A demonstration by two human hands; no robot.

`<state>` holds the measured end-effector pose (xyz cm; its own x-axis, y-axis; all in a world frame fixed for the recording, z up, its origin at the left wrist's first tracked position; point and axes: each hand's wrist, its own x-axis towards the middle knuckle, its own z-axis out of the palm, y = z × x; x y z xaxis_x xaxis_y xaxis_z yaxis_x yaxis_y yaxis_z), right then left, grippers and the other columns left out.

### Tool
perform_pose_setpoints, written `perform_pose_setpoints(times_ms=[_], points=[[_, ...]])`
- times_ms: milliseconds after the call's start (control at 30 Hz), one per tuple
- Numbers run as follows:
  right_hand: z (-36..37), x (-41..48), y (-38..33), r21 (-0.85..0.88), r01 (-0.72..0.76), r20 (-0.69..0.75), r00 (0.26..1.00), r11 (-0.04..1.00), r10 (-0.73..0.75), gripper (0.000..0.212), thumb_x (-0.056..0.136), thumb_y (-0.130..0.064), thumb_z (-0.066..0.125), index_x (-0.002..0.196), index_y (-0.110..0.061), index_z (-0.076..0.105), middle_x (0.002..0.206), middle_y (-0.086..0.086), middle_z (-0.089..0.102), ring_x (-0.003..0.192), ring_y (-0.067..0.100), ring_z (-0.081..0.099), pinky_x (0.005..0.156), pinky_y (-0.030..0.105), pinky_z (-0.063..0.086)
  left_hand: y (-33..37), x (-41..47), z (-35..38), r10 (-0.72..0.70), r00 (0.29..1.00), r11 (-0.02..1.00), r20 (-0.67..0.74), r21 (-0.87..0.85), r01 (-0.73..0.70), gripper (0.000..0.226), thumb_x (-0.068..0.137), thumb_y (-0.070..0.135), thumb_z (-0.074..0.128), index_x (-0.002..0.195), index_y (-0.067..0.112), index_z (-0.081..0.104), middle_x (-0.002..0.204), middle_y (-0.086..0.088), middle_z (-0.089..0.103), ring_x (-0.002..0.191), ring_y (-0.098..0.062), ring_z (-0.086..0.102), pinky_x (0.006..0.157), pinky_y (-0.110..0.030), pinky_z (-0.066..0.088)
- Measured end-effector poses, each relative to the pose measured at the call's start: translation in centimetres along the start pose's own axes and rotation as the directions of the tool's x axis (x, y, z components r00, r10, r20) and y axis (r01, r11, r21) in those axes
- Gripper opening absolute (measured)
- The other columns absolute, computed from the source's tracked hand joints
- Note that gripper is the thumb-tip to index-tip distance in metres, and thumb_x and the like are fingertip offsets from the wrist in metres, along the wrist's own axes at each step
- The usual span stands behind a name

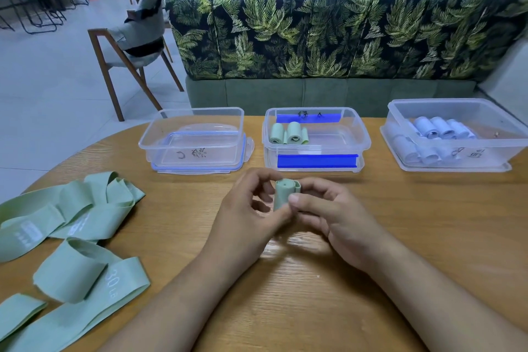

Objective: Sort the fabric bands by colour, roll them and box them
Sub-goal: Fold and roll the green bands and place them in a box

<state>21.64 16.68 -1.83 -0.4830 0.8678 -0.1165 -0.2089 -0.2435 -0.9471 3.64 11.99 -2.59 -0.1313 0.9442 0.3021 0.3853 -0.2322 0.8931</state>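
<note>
A rolled green fabric band [283, 191] stands upright between my two hands above the table's middle. My left hand [245, 214] pinches it from the left and my right hand [325, 211] grips it from the right, thumb on its front. Several loose green bands [80, 226] lie in a heap at the left of the table. The middle clear box [354, 134] holds two green rolls [288, 133]. The right box [500, 148] holds several pale blue rolls [440, 128]. The left box [160, 137] holds no bands and stands on its lid.
The round wooden table [428, 223] has its curved edge at the far left. A leaf-print sofa [328, 31] stands right behind the boxes. A wooden chair [134, 46] stands on the floor at the back left.
</note>
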Motion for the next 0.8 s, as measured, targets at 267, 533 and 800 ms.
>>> perform_pose_setpoints(times_ms=[267,533,800], points=[[-0.2,-0.3,-1.0,0.109,-0.135,0.070,0.989,0.985,0.128,0.014,0.092,-0.015,0.078,0.102,-0.007,0.072,0.100,0.022,0.072,0.090,0.029,0.073,0.070,0.031,0.061,0.3,-0.1,-0.9,0.209,0.953,0.954,0.218,0.171,-0.248,0.076,0.081,0.036,0.092,0.148,0.028,0.055,0.140,0.019,0.062,0.133,-0.005,0.059,0.109,-0.023,0.046],[-0.5,-0.1,-0.8,0.017,-0.091,0.054,0.995,0.996,0.090,0.029,0.089,-0.018,0.079,0.113,-0.002,0.075,0.108,0.019,0.073,0.094,0.025,0.071,0.087,0.034,0.061,0.7,0.2,-1.7,0.326,0.924,0.864,0.202,0.334,-0.377,0.060,0.086,0.029,0.089,0.140,0.024,0.064,0.132,0.018,0.070,0.121,0.000,0.066,0.099,-0.021,0.051],[-0.8,-0.4,-1.8,-0.150,-0.071,-0.030,0.997,0.986,0.067,0.037,0.080,-0.017,0.087,0.113,-0.004,0.076,0.110,0.020,0.078,0.101,0.028,0.075,0.091,0.041,0.060,-0.2,0.5,-1.0,0.363,0.899,0.839,0.245,0.334,-0.430,0.065,0.089,0.034,0.087,0.145,0.019,0.059,0.140,0.012,0.064,0.129,-0.003,0.060,0.108,-0.022,0.047]])
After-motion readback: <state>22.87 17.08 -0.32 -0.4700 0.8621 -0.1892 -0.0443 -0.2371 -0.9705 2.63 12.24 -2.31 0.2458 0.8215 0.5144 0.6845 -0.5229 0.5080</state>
